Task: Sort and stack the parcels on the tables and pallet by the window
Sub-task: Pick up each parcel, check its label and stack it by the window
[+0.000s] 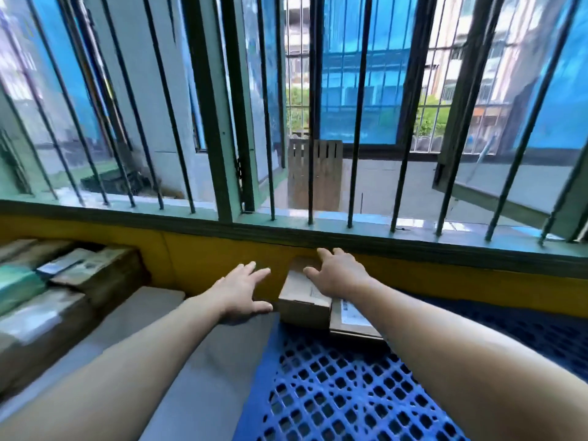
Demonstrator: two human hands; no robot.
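1. Right, two bare hands are reaching out toward the wall below the barred window (286, 106), both with fingers spread and straight.
2. The right hand (337, 273) is resting flat on top of a small brown box (302, 297), fingers loose over its far end, not curling round it.
3. The left hand (243, 289) is hovering just beside that box, palm down and pinching nothing; whether its thumb is touching the box's left side, I cannot tell.
4. Two parcels are showing on the blue pallet (334, 393): the small brown box, and a flatter labelled parcel (354, 323) lying touching its right side, partly under the right forearm.
5. Both are sitting at the pallet's far left corner, close against the yellow wall (206, 259).
6. The pallet's lattice is lying bare along its near edge and out to the right, so there is open room there.
7. To the left, a grey surface (152, 313) is running alongside the pallet's left edge, with a bare strip between the pallet and the stacked goods.
8. On the far left, a stack of brown parcels (95, 275) is sitting blurred; I am counting at least three, plus one green package (19, 288), but the exact number is unclear.
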